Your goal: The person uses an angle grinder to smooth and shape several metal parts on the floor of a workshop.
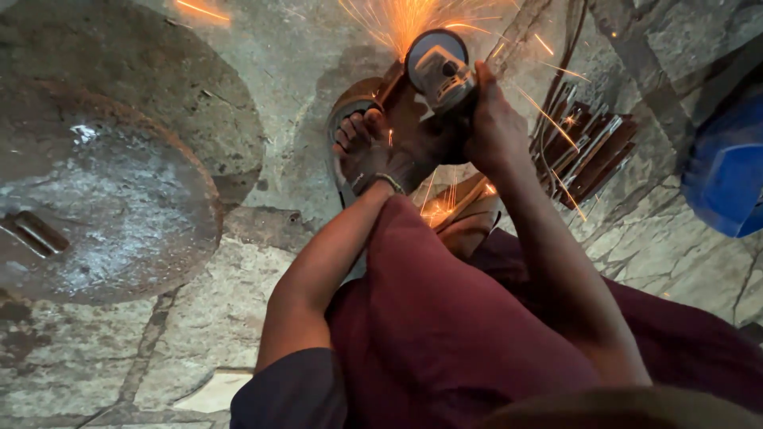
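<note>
- Nearest the camera, at six o'clock, the person's maroon trouser legs [445,334] fill the lower frame; the person squats low over the stone floor [238,302], both forearms reaching forward.
- The left hand [401,155] sits just past the raised knee, toward twelve o'clock; it seems to press down beside a bare foot [358,139] in a sandal, but its fingers are in shadow and I cannot tell whether they are spread or curled round something.
- At one o'clock from it, the right hand [489,127] is wrapped tight around the body of an angle grinder [441,71], fingers closed on the housing.
- The grinder's disc bites a rusty brown metal piece [461,210] that runs from under the foot back toward the knee; sparks [405,20] fan toward twelve o'clock, and a few fall near the leg.
- To do this well, I judge the foot must pin the metal firmly, the disc should meet it at a steady angle with light pressure, and toes and cloth should be kept out of the spark stream.
- At three o'clock of the grinder lies a stack of cut metal strips [588,147].
- Farther off: a blue container [727,171] at the right edge, round stone slabs [103,191] at nine o'clock.
</note>
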